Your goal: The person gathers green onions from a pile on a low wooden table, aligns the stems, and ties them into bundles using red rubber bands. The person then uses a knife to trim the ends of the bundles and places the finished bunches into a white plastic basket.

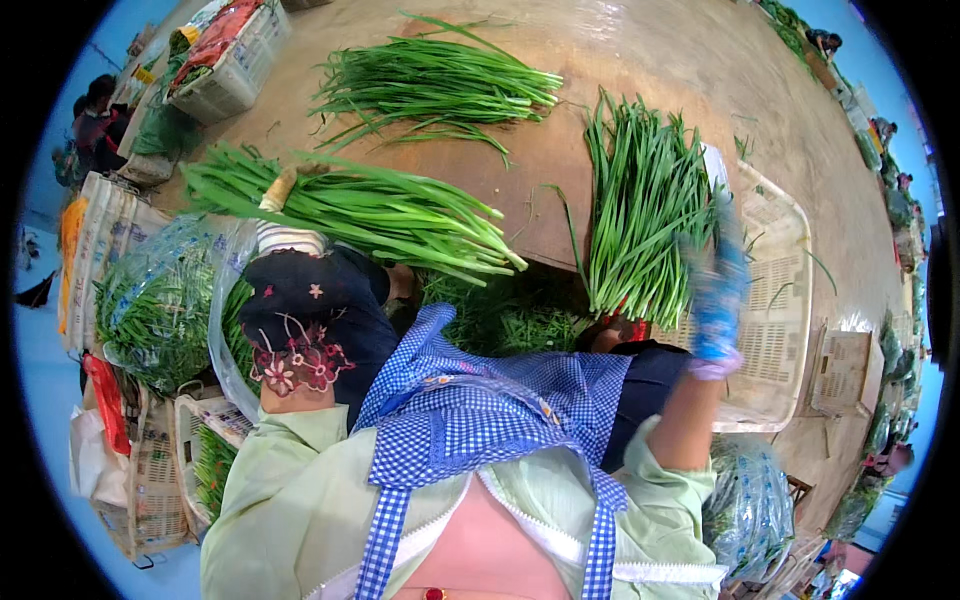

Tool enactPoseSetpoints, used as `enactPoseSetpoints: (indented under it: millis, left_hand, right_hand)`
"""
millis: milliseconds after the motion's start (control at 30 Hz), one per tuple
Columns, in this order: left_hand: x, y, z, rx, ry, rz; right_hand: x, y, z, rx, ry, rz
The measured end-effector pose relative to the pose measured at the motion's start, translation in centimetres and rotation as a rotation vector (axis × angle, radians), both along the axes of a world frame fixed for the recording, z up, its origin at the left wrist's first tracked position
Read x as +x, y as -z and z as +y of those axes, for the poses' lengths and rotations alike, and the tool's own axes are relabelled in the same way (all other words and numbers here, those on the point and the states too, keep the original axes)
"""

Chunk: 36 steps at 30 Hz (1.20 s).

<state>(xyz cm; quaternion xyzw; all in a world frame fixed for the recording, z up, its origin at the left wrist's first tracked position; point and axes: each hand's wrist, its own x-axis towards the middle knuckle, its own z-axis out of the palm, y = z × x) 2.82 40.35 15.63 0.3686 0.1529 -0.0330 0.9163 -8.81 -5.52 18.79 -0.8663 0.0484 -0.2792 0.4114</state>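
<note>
My left hand point(282, 189), in a worn tan glove under a dark embroidered sleeve cover, grips a bundle of green garlic chives point(405, 214) by its leafy part, the pale stem ends pointing right. My right hand point(718, 292) wears a blue patterned glove and is blurred; it is beside the right edge of a pile of garlic chives point(637, 210) whose pale ends point towards me. Whether its fingers hold anything is unclear. A further pile of garlic chives point(435, 82) lies across the brown board point(555, 165), pale ends to the right.
A white plastic crate point(772, 360) stands at the right, with a white sheet-like thing point(715, 166) by its far end. Loose greens point(510, 322) lie low between my legs. Bagged greens point(154, 300) and crates flank my left side. Other people are at the far edges.
</note>
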Motion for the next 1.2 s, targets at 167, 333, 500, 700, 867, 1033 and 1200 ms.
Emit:
enactPoseSetpoints:
  millis: [167,333,500,700,867,1033,1200]
  left_hand:
    - [0.2,-2.5,-3.3,0.026,0.142,-0.203]
    - [-0.7,-5.7,-7.0,0.120,0.044,-0.100]
    - [-0.2,-4.4,-5.9,0.000,0.523,-0.367]
    - [-1.0,-3.4,-6.9,-0.164,0.370,-0.238]
    - [-0.9,-3.2,-4.4,-0.095,0.116,0.021]
    - [0.6,-1.2,-1.1,0.002,-0.230,0.052]
    - [-0.2,-2.0,-2.6,-0.045,-0.194,0.173]
  right_hand:
    - [5.7,-2.0,18.9,-0.277,-0.647,0.152]
    - [10.9,-0.5,19.3,0.122,-1.003,0.322]
    - [11.4,-0.8,17.8,0.380,-1.315,0.731]
    - [10.7,-1.9,18.1,0.249,-1.249,0.789]
    - [9.1,2.4,15.6,0.352,-0.778,0.158]
    - [3.8,2.2,14.8,-0.028,-0.532,0.277]
    - [5.1,7.7,18.8,0.221,-0.421,0.263]
